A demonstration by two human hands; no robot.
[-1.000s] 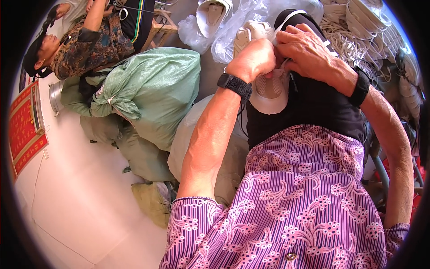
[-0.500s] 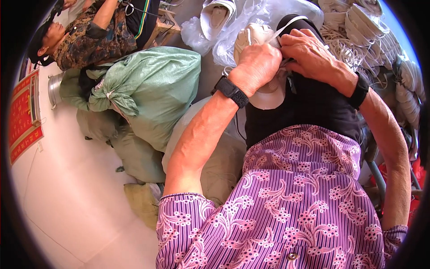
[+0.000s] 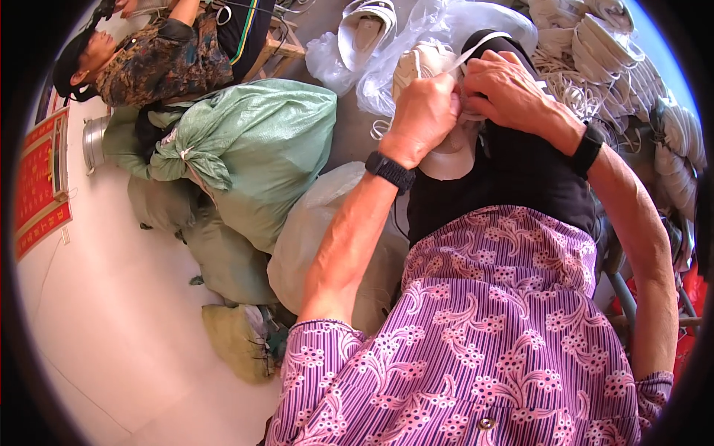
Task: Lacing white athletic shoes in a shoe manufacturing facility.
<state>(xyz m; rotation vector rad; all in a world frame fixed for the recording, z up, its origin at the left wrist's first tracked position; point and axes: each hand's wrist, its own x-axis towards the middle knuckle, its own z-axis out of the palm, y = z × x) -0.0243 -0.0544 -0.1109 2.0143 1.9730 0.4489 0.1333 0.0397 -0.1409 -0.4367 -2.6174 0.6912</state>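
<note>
A pale beige shoe [image 3: 448, 162] lies over my dark-trousered lap, partly hidden by my hands. A flat white shoelace [image 3: 476, 46] runs up from between my hands and loops over the dark knee. My left hand [image 3: 425, 111] is closed at the shoe's opening, its fingers pressed round the lace. Right beside it, my right hand [image 3: 506, 88] is bent over the shoe with thumb and fingers pinched on the lace. The exact grip of the fingertips is hidden. Another lace end hangs in a small loop left of the shoe.
A single white shoe [image 3: 367, 30] sits on clear plastic bags [image 3: 401, 67] ahead. Stacked pale shoe parts [image 3: 606, 48] and loose laces [image 3: 587, 93] pile up at the right. Large green sacks [image 3: 275, 149] stand to the left. Beyond them sits another person [image 3: 163, 59] in a camouflage shirt.
My left hand has shifted slightly down and left. My right hand has moved little and stays at the lace. The view has tilted slightly.
</note>
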